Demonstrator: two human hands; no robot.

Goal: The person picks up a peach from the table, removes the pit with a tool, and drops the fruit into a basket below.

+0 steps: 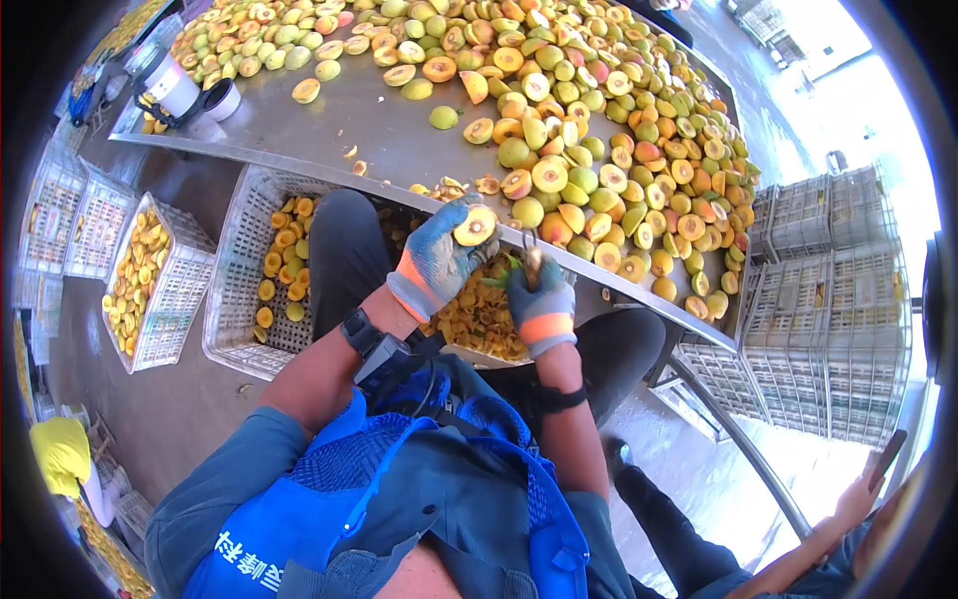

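My left hand (437, 262), in a blue and orange glove, holds a halved peach (475, 226) with its cut face up, just below the edge of the metal table (329, 125). My right hand (539, 299), gloved the same way, grips a small metal pitting tool (532, 258) whose tip points up beside the peach half. Both hands hover over a white crate (232, 290) of peach halves between my knees.
Whole and halved peaches (599, 130) cover the table's far and right side. A white jug (168, 88) stands at its left end. Another crate of halves (150, 285) sits on the floor left; empty crates (828, 299) are stacked right. Another person's hand with a phone (866, 489) shows lower right.
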